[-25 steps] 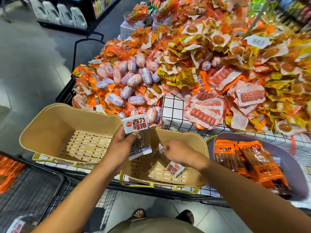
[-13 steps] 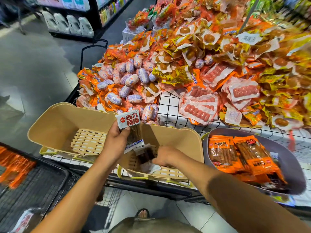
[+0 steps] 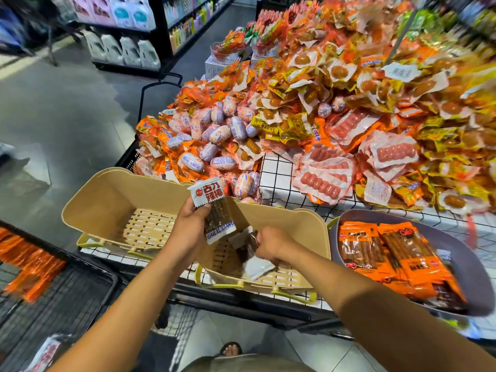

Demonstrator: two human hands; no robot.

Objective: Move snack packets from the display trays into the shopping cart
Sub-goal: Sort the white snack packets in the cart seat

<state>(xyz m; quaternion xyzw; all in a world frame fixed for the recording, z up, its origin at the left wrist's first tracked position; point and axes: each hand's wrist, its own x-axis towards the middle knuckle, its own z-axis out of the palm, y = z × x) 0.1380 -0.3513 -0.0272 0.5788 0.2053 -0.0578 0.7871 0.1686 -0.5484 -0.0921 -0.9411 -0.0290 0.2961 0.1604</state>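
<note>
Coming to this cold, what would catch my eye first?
A heap of snack packets, orange, yellow and white, fills the upper right. Below, the left hand holds a white-ended packet upright, while the right hand grips another packet in a beige tray. Orange packets lie in a grey tray at the right.

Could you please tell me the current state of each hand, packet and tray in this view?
left hand, grips the white packet, held upright.
right hand, pinches a dark packet.
dark packet, inside the right beige tray.
left beige tray, slatted floor showing.
grey tray, holds orange stick packets.
shopping cart, holds blurred orange bags.
</note>
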